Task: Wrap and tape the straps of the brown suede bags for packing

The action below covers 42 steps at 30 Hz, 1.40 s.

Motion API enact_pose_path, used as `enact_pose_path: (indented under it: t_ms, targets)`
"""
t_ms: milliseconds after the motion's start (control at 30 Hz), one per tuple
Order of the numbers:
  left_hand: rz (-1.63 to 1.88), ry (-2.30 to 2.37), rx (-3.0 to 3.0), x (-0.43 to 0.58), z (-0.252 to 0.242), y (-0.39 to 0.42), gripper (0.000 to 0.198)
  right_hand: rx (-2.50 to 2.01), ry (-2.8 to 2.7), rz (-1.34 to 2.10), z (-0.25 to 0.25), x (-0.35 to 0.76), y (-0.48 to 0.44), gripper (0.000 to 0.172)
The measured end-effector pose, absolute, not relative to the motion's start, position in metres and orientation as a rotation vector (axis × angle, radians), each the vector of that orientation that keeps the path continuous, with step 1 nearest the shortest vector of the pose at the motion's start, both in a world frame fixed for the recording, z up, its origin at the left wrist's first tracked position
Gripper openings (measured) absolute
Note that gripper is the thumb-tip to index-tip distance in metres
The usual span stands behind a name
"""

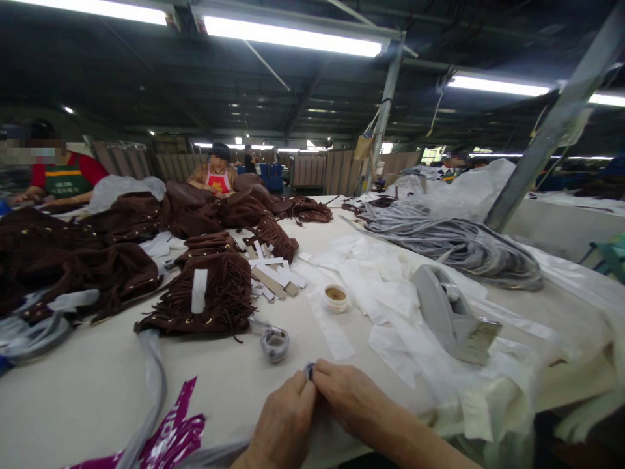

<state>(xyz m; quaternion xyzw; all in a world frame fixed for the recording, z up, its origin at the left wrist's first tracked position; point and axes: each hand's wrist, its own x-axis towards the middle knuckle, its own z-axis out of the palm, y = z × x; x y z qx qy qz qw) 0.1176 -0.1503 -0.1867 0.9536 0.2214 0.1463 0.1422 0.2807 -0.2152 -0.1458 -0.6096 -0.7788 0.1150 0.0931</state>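
Note:
My left hand (286, 423) and my right hand (349, 397) meet at the near edge of the table (97, 384), fingers pinched together on a small dark grey piece (309, 371) that I cannot make out. Just beyond them lies a small grey roll (274, 343). A brown fringed suede piece (209, 296) with a white tag lies behind it to the left. A small round tape roll (335, 296) sits further back.
A grey tape dispenser (452, 319) stands right on thin white sheets (390, 306). Brown fringed bags (73, 254) pile up at left, grey straps (449, 241) at back right. Cardboard strips (273, 273) lie mid-table. Other people work at the far side. A purple-printed bag (170, 436) lies near left.

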Motion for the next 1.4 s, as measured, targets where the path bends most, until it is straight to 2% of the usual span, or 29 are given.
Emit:
enact_pose_path:
  t_ms: [167, 333, 400, 600, 800, 933, 1033, 1167, 1333, 1400]
  targets:
    - [0.173, 0.376, 2.882, 0.099, -0.152, -0.125, 0.042, -1.425, -2.291, 0.557, -0.150, 0.304, -0.215, 0.007]
    - [0.224, 0.306, 2.999, 0.106, -0.150, -0.113, 0.014, -1.330, -2.310, 0.628, -0.139, 0.313, -0.212, 0.007]
    - [0.330, 0.296, 2.993, 0.114, -0.163, -0.120, 0.011, -1.400, -2.306, 0.596, -0.136, 0.305, -0.214, 0.006]
    - [0.428, 0.617, 2.817, 0.122, -0.190, -0.155, 0.017, -1.850, -2.219, 0.380, -0.154, 0.281, -0.223, 0.017]
    - [0.175, 0.424, 2.897, 0.107, -0.155, -0.130, 0.024, -1.434, -2.225, 0.565, -0.157, 0.306, -0.224, 0.007]
    - [0.191, 0.292, 3.063, 0.113, -0.152, -0.114, 0.006, -1.377, -2.238, 0.634, -0.145, 0.313, -0.220, 0.009]
    - [0.286, 0.309, 3.072, 0.124, -0.169, -0.128, 0.006, -1.536, -2.235, 0.584, -0.145, 0.302, -0.221, 0.013]
    - [0.280, 0.622, 2.950, 0.134, -0.184, -0.156, 0.014, -1.913, -2.157, 0.401, -0.156, 0.286, -0.226, 0.020]
    - [0.140, 0.614, 2.903, 0.123, -0.161, -0.151, 0.014, -1.562, -2.200, 0.545, -0.152, 0.302, -0.226, 0.007]
    - [0.082, 0.565, 2.919, 0.119, -0.152, -0.144, 0.011, -1.454, -2.231, 0.602, -0.146, 0.311, -0.225, 0.009]
